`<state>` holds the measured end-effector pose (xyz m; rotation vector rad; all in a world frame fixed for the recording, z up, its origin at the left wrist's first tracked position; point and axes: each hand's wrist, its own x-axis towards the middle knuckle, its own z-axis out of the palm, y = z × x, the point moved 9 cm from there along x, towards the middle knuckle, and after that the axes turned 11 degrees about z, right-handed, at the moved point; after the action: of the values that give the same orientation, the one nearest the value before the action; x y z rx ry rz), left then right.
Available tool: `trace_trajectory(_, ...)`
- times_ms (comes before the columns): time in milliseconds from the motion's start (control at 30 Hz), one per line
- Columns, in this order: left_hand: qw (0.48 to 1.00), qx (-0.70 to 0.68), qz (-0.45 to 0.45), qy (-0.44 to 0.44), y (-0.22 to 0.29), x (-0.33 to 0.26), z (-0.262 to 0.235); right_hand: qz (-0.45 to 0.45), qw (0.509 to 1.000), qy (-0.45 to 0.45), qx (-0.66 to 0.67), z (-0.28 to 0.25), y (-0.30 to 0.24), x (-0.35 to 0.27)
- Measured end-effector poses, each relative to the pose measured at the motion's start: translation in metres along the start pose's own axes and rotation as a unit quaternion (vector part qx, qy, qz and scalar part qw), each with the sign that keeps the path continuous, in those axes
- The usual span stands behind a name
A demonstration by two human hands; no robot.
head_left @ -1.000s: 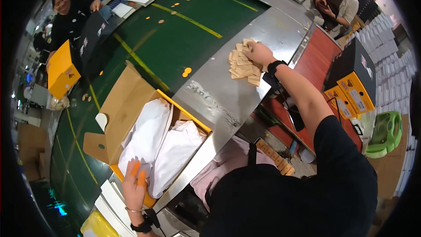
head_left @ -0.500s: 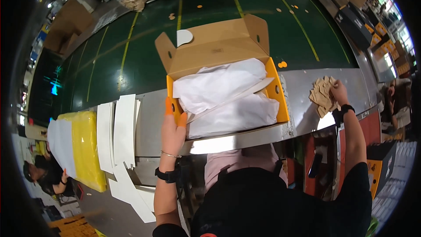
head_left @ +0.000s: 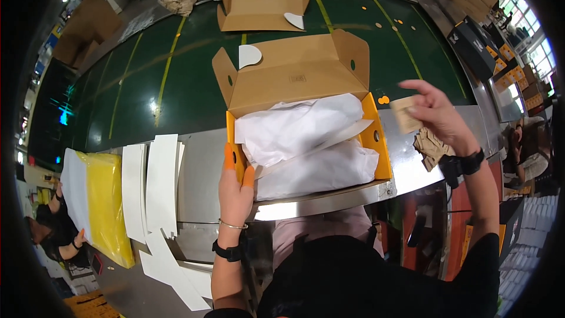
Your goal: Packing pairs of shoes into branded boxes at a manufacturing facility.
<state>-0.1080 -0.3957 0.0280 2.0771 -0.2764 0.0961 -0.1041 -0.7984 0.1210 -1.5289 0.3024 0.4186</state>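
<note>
An orange cardboard box (head_left: pixel 382 159) sits on the metal ledge in front of me, its brown lid (head_left: pixel 282 73) tipped back. Inside are two bundles wrapped in white tissue paper (head_left: pixel 306 171), with a pale strip slanting between them; what they wrap is hidden. My left hand (head_left: pixel 236 191), orange covers on its fingertips, grips the box's left wall between thumb and fingers. To the right of the box, my right hand (head_left: pixel 438 115) pinches a small brown paper packet (head_left: pixel 406 114), index finger stretched out. Below that hand lies a pile of similar packets (head_left: pixel 432 148).
A second open box (head_left: pixel 265 3) is on the green conveyor belt (head_left: pixel 194 76) at the far side. White card strips (head_left: pixel 162 185) and a yellow plastic-wrapped stack (head_left: pixel 109 206) lie at left. A co-worker (head_left: pixel 56 229) is at far left, another person (head_left: pixel 529 147) at far right.
My right hand has lifted from the pile and moved left and away from me, now with a packet. A second open box has come into view on the belt. My left hand keeps its grip.
</note>
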Motion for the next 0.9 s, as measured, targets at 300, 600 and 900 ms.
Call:
trace_trajectory(300, 0.998, 0.038, 0.005, 0.041, 0.009, 0.002, -0.010, 0.005, 0.976, 0.198, -0.086, -0.056, 0.017, 0.111)
trace_trajectory(600, 0.999, 0.042, 0.026, 0.008, 0.005, 0.004, -0.006, 0.092, 0.956, -0.043, 0.275, -0.009, 0.049, 0.164)
trace_trajectory(900, 0.966, 0.024, 0.169, 0.196, 0.048, 0.017, -0.055, -0.178, 0.971, 0.077, 0.136, 0.024, -0.028, 0.018)
